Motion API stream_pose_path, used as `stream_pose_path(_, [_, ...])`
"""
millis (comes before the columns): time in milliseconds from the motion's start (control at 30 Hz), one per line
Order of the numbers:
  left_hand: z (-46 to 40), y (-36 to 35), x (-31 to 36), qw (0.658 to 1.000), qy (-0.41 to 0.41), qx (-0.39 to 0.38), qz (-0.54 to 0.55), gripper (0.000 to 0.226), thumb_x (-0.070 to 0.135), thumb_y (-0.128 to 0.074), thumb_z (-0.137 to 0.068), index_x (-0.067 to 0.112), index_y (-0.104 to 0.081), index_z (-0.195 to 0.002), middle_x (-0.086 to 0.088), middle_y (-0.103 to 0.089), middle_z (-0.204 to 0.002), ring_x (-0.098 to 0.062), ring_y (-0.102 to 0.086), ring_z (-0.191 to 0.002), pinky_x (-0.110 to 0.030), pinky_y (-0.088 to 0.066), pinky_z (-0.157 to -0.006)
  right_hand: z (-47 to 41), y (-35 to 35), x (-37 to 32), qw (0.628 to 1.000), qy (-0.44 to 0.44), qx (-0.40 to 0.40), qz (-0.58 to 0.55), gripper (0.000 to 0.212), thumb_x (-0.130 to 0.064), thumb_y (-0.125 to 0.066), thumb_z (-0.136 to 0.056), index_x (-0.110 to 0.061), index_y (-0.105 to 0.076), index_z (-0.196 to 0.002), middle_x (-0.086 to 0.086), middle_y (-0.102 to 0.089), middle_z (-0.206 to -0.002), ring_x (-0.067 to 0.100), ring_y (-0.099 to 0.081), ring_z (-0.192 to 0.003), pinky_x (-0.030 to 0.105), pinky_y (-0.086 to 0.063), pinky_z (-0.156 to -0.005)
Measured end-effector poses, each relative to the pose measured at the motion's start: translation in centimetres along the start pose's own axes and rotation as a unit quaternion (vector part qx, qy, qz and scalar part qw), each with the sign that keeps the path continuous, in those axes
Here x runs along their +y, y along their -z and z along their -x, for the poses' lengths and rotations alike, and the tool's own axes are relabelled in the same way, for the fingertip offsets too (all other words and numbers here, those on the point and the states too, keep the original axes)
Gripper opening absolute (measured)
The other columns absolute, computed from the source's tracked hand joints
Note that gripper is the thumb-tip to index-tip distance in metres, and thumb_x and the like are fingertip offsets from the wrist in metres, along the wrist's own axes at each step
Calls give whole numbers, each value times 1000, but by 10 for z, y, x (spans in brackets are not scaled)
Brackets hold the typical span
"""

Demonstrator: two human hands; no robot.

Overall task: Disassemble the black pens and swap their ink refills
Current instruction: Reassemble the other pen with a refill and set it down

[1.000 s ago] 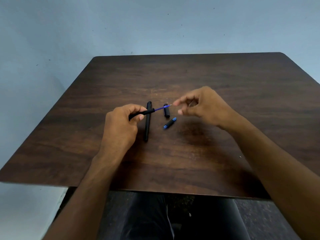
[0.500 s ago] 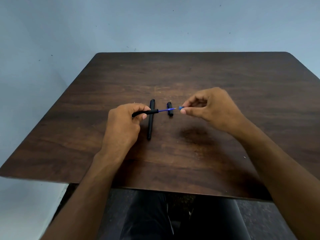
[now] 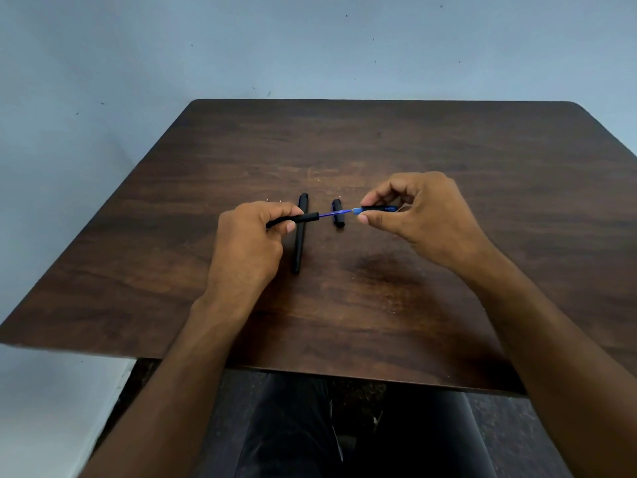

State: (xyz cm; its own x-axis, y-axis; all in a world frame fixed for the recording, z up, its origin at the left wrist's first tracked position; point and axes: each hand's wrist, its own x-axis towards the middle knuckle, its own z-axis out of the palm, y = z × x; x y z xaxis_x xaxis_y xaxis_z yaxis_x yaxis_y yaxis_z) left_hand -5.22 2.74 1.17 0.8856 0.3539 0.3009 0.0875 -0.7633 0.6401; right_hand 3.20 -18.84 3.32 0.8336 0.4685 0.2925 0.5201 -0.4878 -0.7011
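My left hand (image 3: 246,250) grips a black pen barrel (image 3: 303,218) that points right, with a thin blue ink refill (image 3: 334,213) sticking out of its open end. My right hand (image 3: 418,219) pinches a short black tip piece with a blue end (image 3: 375,210), and that blue end meets the refill's tip. A second whole black pen (image 3: 299,243) lies on the table, pointing away from me, just under the held barrel. A short black cap (image 3: 338,213) lies to its right, behind the refill.
The dark wooden table (image 3: 448,150) stands against a pale blue wall. Its near edge runs just above my lap. Two tiny specks sit on the table left of the pens.
My right hand picked the blue-ended tip piece up from the table and brought it to the refill's tip. The left hand has held the barrel steady.
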Motion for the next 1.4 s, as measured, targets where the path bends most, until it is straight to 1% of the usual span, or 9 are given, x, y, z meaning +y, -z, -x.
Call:
stream_pose_path(100, [0, 2, -1, 1000, -4, 5, -1, 28, 7, -72, -87, 23, -76, -110, 7, -73, -111, -1, -60, -104, 3, -31, -84, -1, 7, 2, 1000, -5, 9, -5, 16, -22, -87, -77, -19, -78, -90, -11, -73, -81, -4, -64, -66, 9, -49, -61])
stream_pose_path(200, [0, 1, -1, 1000, -2, 0, -3, 28, 9, -72, -88, 25, -76, -110, 9, -73, -110, 2, -59, -101, 7, -31, -79, -2, 8, 1, 1000, -8, 6, -10, 17, -22, -87, -77, -20, -77, -91, -7, -76, -87, 5, -69, -75, 12, -53, -67])
stream_pose_path(467, [2, -1, 3, 1000, 2, -8, 4, 28, 8, -71, -88, 27, -77, -108, 16, -67, -94, 5, -58, -84, 8, -32, -73, 1, -1, -1, 998, -27, -5, -59, 18, -20, -85, -78, -21, -77, -93, -6, -75, -83, 5, -67, -54, 19, -56, -58])
stream_pose_path(667, [2, 3, 1, 1000, 3, -4, -1, 28, 9, -71, -89, 27, -76, -110, 19, -65, -102, 3, -57, -99, 10, -30, -75, 3, 9, 5, 996, -38, 28, -81, 16, -18, -86, -79, -16, -78, -93, -6, -76, -77, 13, -69, -54, 20, -56, -63])
stream_pose_path(900, [4, -2, 9, 1000, 0, -11, 19, 27, 9, -72, -88, 28, -77, -106, 15, -68, -93, 5, -57, -81, 8, -33, -71, 5, -1, 0, 993, -49, -16, -109, 18, -13, -85, -79, -15, -77, -95, 0, -77, -83, 10, -70, -56, 32, -63, -68])
stream_pose_path(1033, [4, -5, 15, 1000, -6, -17, 14, 27, 11, -72, -88, 28, -76, -109, 16, -67, -96, 2, -57, -86, 6, -33, -72, 3, -6, -5, 990, -46, -40, -127, 21, -6, -83, -80, -11, -78, -100, -3, -76, -83, 5, -70, -56, 24, -60, -65])
stream_pose_path(1100, [4, -6, 18, 1000, -15, -18, 15, 26, 10, -72, -87, 26, -77, -107, 14, -68, -93, 1, -59, -79, 6, -33, -71, 3, -10, -8, 989, -40, -53, -130, 23, -1, -81, -81, -8, -77, -102, -3, -76, -86, 2, -69, -56, 19, -59, -63])
stream_pose_path(1233, [4, -6, 19, 1000, -18, -18, 11, 26, 10, -71, -88, 26, -76, -108, 12, -69, -94, 5, -59, -78, 5, -35, -69, 2, -12, -6, 984, -54, -43, -166, 24, 2, -80, -81, -1, -74, -104, 8, -77, -89, 8, -72, -62, 28, -63, -65])
stream_pose_path(1400, [5, -6, 19, 1000, -24, -17, 1, 26, 11, -72, -88, 27, -76, -108, 14, -65, -88, 4, -56, -76, 3, -34, -70, 2, -13, -4, 980, -57, -37, -186, 19, -1, -80, -81, -1, -75, -100, 6, -76, -75, 10, -71, -56, 22, -60, -60])
